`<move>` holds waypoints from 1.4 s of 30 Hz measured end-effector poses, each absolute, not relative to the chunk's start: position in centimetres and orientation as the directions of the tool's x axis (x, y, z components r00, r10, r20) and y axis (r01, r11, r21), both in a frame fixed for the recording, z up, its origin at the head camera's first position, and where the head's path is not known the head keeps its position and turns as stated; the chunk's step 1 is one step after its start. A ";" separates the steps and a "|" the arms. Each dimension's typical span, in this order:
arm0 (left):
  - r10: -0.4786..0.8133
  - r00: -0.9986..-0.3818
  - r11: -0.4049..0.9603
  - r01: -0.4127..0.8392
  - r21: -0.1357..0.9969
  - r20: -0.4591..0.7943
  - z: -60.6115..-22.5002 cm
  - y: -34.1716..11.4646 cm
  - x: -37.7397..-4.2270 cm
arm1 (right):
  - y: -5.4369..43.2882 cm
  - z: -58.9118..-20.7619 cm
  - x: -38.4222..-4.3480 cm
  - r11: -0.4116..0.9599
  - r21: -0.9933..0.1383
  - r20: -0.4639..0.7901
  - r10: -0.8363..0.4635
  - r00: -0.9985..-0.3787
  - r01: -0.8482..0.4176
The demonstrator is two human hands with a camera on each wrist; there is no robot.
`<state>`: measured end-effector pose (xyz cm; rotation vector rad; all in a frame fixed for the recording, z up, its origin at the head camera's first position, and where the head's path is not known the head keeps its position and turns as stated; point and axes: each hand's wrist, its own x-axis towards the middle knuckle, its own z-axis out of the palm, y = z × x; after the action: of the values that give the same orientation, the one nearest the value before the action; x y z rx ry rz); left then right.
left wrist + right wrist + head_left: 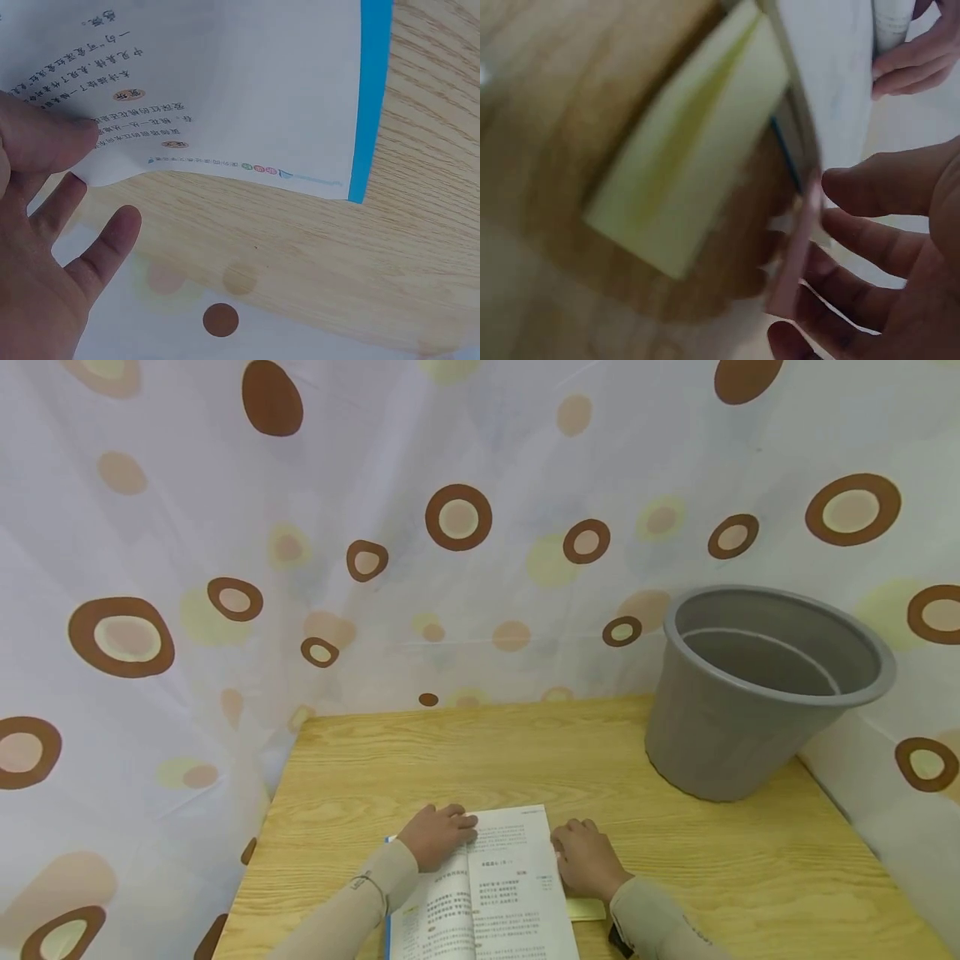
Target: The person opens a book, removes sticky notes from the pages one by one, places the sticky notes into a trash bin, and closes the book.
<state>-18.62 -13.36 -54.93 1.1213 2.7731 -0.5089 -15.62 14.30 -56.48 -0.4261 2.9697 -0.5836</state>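
An open book point(502, 893) is laid on the near part of the table, printed pages upward, with a blue cover edge point(373, 105) exposed along its left side. The top of its left page is met by the left hand point(433, 837): the thumb is laid over the paper and two fingers are spread past the top edge. Whether the page is gripped from beneath cannot be told.

At the book's right edge, a narrow pinkish strip point(793, 274) seems to be pinched between the thumb and fingers of the right hand point(587, 862), though that view is blurred.

For good handling, the strip is best kept flat against the book's edge and squared to it before any pressure is put on. The left page should be pressed lightly near the fold, so that the paper is neither creased nor allowed to spring up, and the printed lines are best left uncovered.

Just to the right of the book, a pale yellow piece point(690, 150) is partly hidden by the right forearm in the head view. Beyond the book, well to its right, a grey bucket point(697, 735) is stood on the wooden table point(465, 752); behind everything, a spotted cloth point(405, 635) is hung.
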 end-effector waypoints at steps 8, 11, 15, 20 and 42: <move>0.681 -0.709 0.658 0.703 -0.272 -0.186 -54.9 -13.5 -18.7 | 14.9 -57.6 -15.8 0.893 -0.416 -0.051 -0.213 -0.976 -0.173; 0.677 -0.710 0.662 0.702 -0.264 -0.193 -54.8 -13.5 -18.6 | 15.1 -58.1 -15.7 0.899 -0.399 -0.031 -0.212 -0.977 -0.182; 0.661 -0.721 0.675 0.693 -0.253 -0.209 -54.7 -13.5 -18.6 | 15.2 -58.4 -15.7 0.894 -0.411 -0.028 -0.211 -0.977 -0.181; 0.657 -0.725 0.685 0.688 -0.238 -0.205 -54.7 -13.6 -18.6 | 15.5 -57.9 -16.0 0.885 -0.434 -0.079 -0.225 -0.971 -0.170; 0.672 -0.714 0.674 0.700 -0.235 -0.198 -54.1 -13.7 -18.3 | 15.4 -56.7 -16.9 0.815 -0.579 -0.276 -0.223 -0.935 -0.024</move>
<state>-18.34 -13.71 -54.05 1.1448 2.7869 -0.4524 -16.85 15.36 -56.65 -0.1878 2.6674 -0.8442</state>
